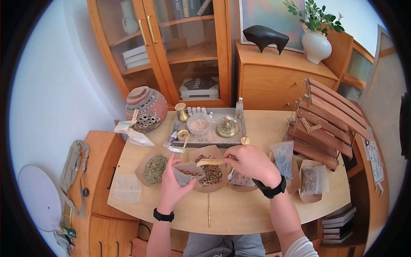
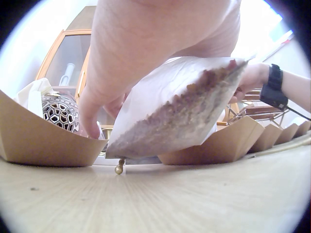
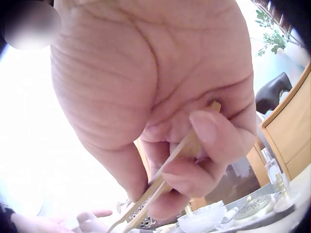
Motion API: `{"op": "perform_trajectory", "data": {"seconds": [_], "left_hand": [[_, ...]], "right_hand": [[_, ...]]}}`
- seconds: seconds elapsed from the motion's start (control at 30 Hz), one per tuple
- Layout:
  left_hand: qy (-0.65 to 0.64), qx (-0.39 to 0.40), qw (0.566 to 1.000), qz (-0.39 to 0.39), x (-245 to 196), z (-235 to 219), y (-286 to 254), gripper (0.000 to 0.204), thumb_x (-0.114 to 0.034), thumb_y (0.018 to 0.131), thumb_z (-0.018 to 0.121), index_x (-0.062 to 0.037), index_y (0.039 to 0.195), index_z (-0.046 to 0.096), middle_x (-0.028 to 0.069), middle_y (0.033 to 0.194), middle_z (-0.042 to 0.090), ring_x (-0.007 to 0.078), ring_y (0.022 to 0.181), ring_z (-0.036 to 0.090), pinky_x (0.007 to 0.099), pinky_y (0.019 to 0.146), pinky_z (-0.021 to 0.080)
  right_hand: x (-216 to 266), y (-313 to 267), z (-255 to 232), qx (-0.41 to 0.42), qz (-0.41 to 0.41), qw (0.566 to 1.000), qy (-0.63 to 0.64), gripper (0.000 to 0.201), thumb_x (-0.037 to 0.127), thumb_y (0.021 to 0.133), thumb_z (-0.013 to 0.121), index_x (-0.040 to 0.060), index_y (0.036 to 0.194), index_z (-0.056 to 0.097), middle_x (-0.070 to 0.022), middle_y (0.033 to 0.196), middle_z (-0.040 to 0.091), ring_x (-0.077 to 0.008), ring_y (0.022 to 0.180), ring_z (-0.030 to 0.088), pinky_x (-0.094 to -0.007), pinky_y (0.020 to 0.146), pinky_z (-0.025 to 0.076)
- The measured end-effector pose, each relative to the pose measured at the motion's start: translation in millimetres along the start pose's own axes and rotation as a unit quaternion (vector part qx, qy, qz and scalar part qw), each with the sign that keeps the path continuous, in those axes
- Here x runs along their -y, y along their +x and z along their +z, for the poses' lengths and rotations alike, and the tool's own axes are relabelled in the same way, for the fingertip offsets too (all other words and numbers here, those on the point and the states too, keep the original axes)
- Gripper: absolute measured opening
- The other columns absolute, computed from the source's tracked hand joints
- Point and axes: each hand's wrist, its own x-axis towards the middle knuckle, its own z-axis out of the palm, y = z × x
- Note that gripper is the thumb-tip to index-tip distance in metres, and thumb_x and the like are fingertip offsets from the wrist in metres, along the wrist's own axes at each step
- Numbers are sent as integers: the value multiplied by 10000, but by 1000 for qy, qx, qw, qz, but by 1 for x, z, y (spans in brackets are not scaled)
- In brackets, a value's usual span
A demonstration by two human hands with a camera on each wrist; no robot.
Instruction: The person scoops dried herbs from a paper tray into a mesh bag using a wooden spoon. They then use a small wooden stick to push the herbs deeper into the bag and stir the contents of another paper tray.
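Note:
My left hand (image 1: 170, 188) holds a translucent pouch (image 2: 170, 114) by its side, tilted above the table, with a reddish-brown dried flower mix showing inside. Between the fingers of my right hand (image 1: 254, 162) is a pair of wooden tweezers (image 3: 158, 187), pinched with the tips pointing left. In the head view the tips are right beside the pouch's mouth, over a brown paper tray (image 1: 221, 186) that holds dried petals and buds (image 1: 212, 174). Left of the left hand, dried green herbs (image 1: 155, 169) fill another paper tray.
A grey tray (image 1: 233, 141) behind holds a glass bowl of powder (image 1: 200, 124) and brass pieces. A patterned jar (image 1: 147, 109) stands back left, a slatted wooden rack (image 1: 325, 124) right. A thin gold stick (image 1: 209, 210) lies in front; bagged material (image 1: 307, 180) sits in a right-hand tray.

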Motion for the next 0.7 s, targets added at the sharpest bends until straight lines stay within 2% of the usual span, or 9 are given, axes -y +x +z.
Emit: {"op": "perform_trajectory", "data": {"seconds": [0.07,0.17,0.37,0.7], "left_hand": [[6,-1,1000,2,0,0,0,1085,-179,705,900,8,1585,292,192,1325,585,348,1199,614,462,1049,470],[6,1,1000,2,-2,0,0,1082,-174,704,898,9,1584,295,193,1324,585,346,1195,615,460,1048,470],[-2,3,1000,-5,-3,0,1,1086,-166,700,897,4,1587,294,189,1327,586,342,1197,611,460,1051,465],[8,3,1000,-3,0,0,0,1093,-177,703,902,-7,1592,289,182,1335,584,343,1206,606,469,1060,453]], "right_hand": [[-4,-3,-3,-5,48,998,-28,152,210,923,685,94,971,771,-135,862,757,-346,820,727,-442,741,574],[-11,-5,-3,-15,60,995,-72,142,198,924,674,101,956,773,-143,829,744,-353,796,720,-452,719,568],[-12,-4,3,-37,41,993,-101,135,195,916,674,105,921,775,-124,764,728,-348,754,711,-442,697,565],[-11,-5,1,-42,43,994,-88,139,202,908,691,93,922,777,-146,780,730,-358,772,713,-452,706,568]]}}
